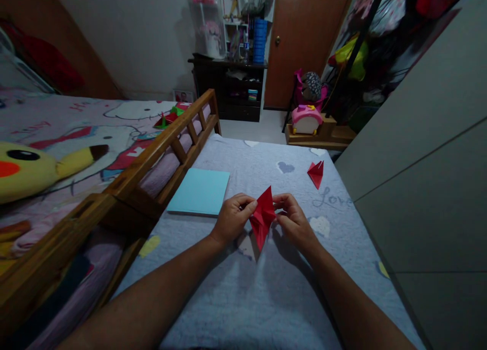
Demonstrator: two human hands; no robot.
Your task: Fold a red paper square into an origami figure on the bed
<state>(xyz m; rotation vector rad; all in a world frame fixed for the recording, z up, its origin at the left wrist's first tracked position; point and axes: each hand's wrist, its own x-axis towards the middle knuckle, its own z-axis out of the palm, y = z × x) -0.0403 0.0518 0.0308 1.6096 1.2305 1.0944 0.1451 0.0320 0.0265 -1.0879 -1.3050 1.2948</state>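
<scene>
A red sheet of folded origami paper [263,217] is held up between both hands, a little above the bed's patterned sheet [243,299]. It is a pointed diamond shape with creases across its middle. My left hand [235,217] pinches its left edge between thumb and fingers. On the other side, my right hand [293,222] grips the right edge with thumb and fingertips. Left of my left hand lies a stack of light blue square paper [200,191]. A second folded red paper piece [316,174] rests on the sheet beyond my right hand.
A wooden bed rail [167,147] runs along the left. Behind it, another bed holds a yellow plush toy [41,167] and red and green folded paper [169,117]. Pale cabinet panels [429,162] border the right side. A dark cabinet [232,89] and wooden door [300,40] stand beyond.
</scene>
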